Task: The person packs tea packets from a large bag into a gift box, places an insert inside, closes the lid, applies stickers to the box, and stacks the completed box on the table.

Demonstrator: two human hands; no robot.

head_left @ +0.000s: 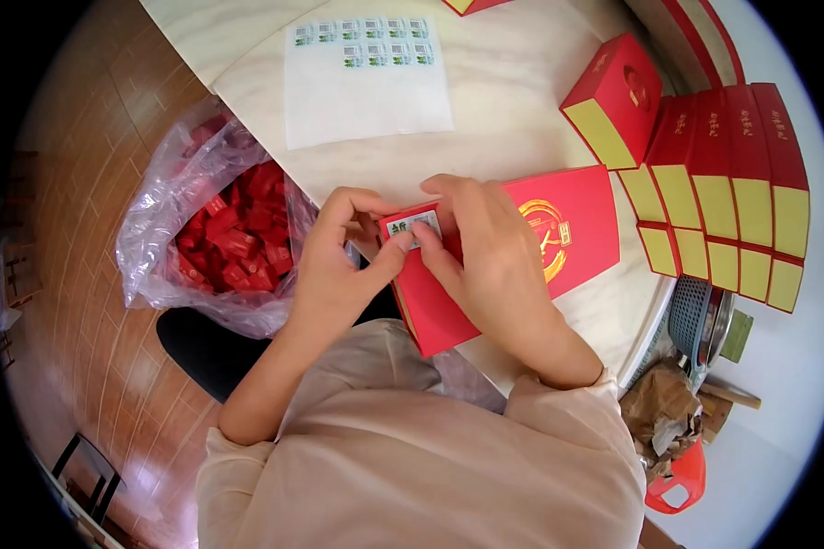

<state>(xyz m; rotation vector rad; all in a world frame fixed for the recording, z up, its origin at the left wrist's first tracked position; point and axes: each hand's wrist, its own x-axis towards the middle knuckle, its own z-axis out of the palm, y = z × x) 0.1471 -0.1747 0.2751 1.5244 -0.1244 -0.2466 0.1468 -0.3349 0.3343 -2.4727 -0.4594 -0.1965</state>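
Observation:
A red box [449, 311] with a gold emblem lies at a slant near the table's front edge. On its left end is a small printed sticker [414, 227]. My left hand [343, 265] grips the box's left corner, its thumb pressing on the sticker. Over the box arches my right hand [490, 252], with its thumb on the sticker's right part and its fingers curled at the far edge. Farther back lies a white sheet [366, 101] with two rows of similar stickers.
Red boxes with yellow sides [728, 192] stand stacked at the right, one more box [613, 101] beside them. A clear plastic bag [156, 229] of small red packets [238, 233] is at the left, below the table [513, 73]. Baskets and brown paper [659, 403] are lower right.

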